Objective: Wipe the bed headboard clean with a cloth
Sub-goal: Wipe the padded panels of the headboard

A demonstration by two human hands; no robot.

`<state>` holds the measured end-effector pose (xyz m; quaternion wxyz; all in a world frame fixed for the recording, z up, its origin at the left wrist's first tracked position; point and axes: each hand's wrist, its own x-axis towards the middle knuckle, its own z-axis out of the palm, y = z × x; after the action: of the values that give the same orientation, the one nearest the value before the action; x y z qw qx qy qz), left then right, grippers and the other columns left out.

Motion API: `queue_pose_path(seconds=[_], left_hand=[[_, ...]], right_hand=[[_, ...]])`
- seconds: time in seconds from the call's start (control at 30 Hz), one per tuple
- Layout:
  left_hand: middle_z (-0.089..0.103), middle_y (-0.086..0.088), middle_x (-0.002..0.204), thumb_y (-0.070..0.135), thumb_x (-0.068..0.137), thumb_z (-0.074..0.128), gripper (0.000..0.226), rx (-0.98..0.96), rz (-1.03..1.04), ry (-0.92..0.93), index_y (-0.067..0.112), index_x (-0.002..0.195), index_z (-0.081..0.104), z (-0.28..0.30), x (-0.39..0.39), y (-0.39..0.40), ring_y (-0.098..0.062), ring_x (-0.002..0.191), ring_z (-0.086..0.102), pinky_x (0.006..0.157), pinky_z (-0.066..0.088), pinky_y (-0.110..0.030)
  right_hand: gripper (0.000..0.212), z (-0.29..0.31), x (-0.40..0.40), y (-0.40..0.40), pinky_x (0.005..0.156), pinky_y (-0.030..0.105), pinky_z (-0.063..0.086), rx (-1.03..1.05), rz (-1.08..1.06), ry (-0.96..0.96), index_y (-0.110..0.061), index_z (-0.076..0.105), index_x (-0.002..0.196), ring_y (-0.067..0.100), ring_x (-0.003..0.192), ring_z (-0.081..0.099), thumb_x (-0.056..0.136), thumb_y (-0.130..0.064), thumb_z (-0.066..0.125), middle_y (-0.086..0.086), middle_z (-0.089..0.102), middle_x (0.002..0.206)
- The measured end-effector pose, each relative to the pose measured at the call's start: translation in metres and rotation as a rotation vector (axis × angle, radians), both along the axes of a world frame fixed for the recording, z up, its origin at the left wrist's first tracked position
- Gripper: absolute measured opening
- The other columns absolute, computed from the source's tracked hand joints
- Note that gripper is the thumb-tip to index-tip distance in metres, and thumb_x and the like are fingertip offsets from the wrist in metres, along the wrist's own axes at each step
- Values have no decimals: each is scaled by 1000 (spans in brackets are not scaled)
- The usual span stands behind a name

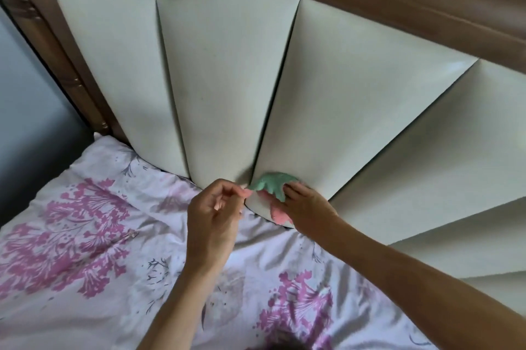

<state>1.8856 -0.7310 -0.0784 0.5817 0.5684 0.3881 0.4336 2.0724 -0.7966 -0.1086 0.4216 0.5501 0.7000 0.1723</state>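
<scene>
Hands, two: right (306, 207), left (219, 213) grip one cloth (273, 181).

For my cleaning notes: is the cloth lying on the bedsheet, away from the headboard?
No, the right hand presses the cloth against the headboard.
</scene>
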Motion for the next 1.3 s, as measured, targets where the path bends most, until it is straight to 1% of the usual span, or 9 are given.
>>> queue_pose_path(seconds=[0.07, 0.3, 0.43, 0.7, 0.8, 0.87, 0.97, 1.2, 1.3], left_hand=[[59, -6, 63, 12, 73, 53, 15, -69, 70, -3, 18, 67, 65, -7, -4, 6, -19, 60, 53, 54, 48, -26], [56, -5, 60, -5, 81, 50, 28, -166, 129, -71, 16, 67, 64, -31, 30, 30, -14, 53, 50, 49, 45, -21], [58, 2, 58, 8, 75, 53, 20, -143, 77, -81, 20, 65, 65, -49, 36, 27, -14, 54, 51, 50, 45, -19], [57, -4, 60, 2, 78, 52, 17, -288, 103, -32, 11, 69, 63, -98, 36, 21, -17, 57, 50, 52, 43, -21], [59, 1, 61, 2, 80, 53, 22, -340, 120, -13, 16, 68, 65, -113, 31, 14, -13, 57, 51, 51, 42, -18], [59, 4, 60, 8, 76, 53, 19, -338, 111, -15, 18, 66, 65, -118, 27, 11, -10, 56, 52, 52, 43, -17], [60, 6, 61, 12, 76, 54, 17, -299, 71, 17, 21, 66, 65, -120, 20, 8, -9, 55, 53, 51, 43, -16], [58, 3, 60, 3, 79, 51, 24, -295, 45, 80, 18, 66, 64, -113, 25, 10, -15, 57, 50, 50, 42, -18], [59, -2, 63, -3, 81, 49, 27, -293, 49, 96, 16, 68, 63, -116, 47, 16, -13, 55, 51, 49, 42, -17]], right_hand=[[64, 19, 8, -2, 121, 31, 17, 10, 26, 9, -23, 23, 156, 16, 137, 42, 95, -29, 39, -4, 53, 145], [56, 62, 31, -4, 113, 41, 18, 629, 67, -94, -19, 54, 142, 27, 106, 37, 89, -19, 34, -3, 61, 103], [57, 11, 11, 8, 98, 34, 29, 419, 68, -88, -34, 64, 131, 21, 90, 46, 84, -17, 35, -12, 64, 81], [54, -101, 5, 20, 104, 17, 37, -21, -9, 167, -44, 66, 123, -4, 109, 63, 70, -52, 68, -21, 72, 111], [60, -135, -4, 26, 113, 20, 31, -63, -5, 133, -28, 53, 142, 2, 133, 49, 85, -49, 59, -14, 59, 139], [61, -166, -2, 32, 122, 30, 11, -140, 33, 110, -3, 22, 155, 19, 151, 20, 102, -29, 40, 6, 29, 162], [62, -189, -8, 44, 122, 36, -3, -176, 104, 109, 5, 8, 154, 27, 153, 5, 105, -26, 33, 13, 14, 165], [61, -148, 16, 0, 115, 23, 32, -85, 90, 189, -21, 50, 145, 6, 126, 54, 87, -39, 60, -12, 63, 132], [52, -145, 49, -49, 114, 26, 35, -141, 139, 128, -28, 56, 139, 7, 120, 57, 88, -35, 58, -17, 64, 125]])
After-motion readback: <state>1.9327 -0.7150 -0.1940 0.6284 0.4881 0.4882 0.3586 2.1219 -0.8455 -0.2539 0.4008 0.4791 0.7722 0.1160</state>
